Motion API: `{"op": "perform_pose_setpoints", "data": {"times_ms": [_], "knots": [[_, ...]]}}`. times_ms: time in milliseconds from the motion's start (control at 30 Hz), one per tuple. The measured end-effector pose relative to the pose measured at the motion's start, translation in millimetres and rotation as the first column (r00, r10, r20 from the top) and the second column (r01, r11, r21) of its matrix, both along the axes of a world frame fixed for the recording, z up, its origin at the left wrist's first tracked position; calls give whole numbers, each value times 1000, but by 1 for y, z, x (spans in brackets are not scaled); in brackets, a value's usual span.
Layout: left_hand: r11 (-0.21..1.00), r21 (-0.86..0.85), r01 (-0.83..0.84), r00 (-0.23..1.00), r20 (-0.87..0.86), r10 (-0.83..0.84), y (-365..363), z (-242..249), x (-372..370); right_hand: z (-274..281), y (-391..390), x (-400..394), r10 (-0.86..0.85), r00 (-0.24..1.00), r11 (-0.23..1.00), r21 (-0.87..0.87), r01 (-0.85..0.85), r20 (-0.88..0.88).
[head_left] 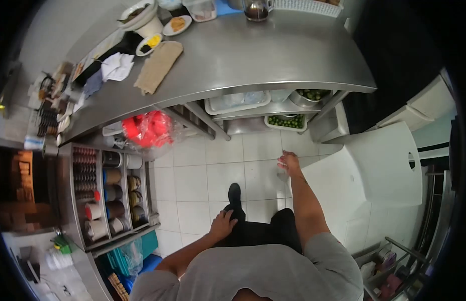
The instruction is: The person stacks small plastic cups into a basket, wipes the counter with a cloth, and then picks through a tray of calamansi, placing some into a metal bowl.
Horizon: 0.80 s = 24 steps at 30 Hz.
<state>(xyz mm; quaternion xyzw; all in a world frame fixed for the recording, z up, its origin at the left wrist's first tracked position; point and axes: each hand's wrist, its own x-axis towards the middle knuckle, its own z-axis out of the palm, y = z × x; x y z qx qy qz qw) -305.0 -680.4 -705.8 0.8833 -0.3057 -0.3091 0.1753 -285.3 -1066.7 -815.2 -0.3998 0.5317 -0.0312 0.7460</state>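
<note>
My left hand (223,224) lies against my dark trousers near the knee, its fingers loosely spread and nothing visible in them. Out over the tiled floor, left of the white plastic chair, my right hand (289,162) has its fingers bent round what looks like a clear drinking glass (282,174). The glass hangs below the fingers and is hard to make out against the pale tiles. Neither hand touches the steel table (263,50) ahead of me.
A beige folded cloth (159,66), small plates and a glass jug (256,10) stand on the table. Below are a tray of green limes (286,122) and a red bundle in plastic (148,129). A white chair (383,165) is right; a rack of jars (112,188) is left.
</note>
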Motion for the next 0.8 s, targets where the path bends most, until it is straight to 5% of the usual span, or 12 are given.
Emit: {"op": "perform_pose_setpoints", "data": {"times_ms": [167, 267, 367, 567, 667, 733, 800], "knots": [[992, -66, -107, 983, -159, 96, -23, -49, 72, -99, -43, 70, -168, 986, 985, 45, 168, 7], [995, -64, 70, 982, 180, -58, -25, -85, 77, -163, -73, 99, -269, 963, 962, 47, 268, 27], [991, -24, 130, 968, 218, -122, -36, -99, 92, -209, -109, 118, -417, 909, 908, 58, 415, 19], [982, -162, 97, 979, 194, -65, -50, -138, 116, -278, -138, 149, -599, 792, 800, 46, 598, 119], [950, -214, 228, 974, 56, -221, -84, -178, 160, -284, -129, 145, -696, 702, 707, -32, 707, 151], [964, -264, -20, 992, -129, -15, -129, -217, 192, -280, -103, 133, -734, 663, 670, -1, 743, 146], [928, -370, -30, 999, -41, 15, -185, -265, 230, -281, -65, 116, -793, 600, 604, 3, 797, 111]]}}
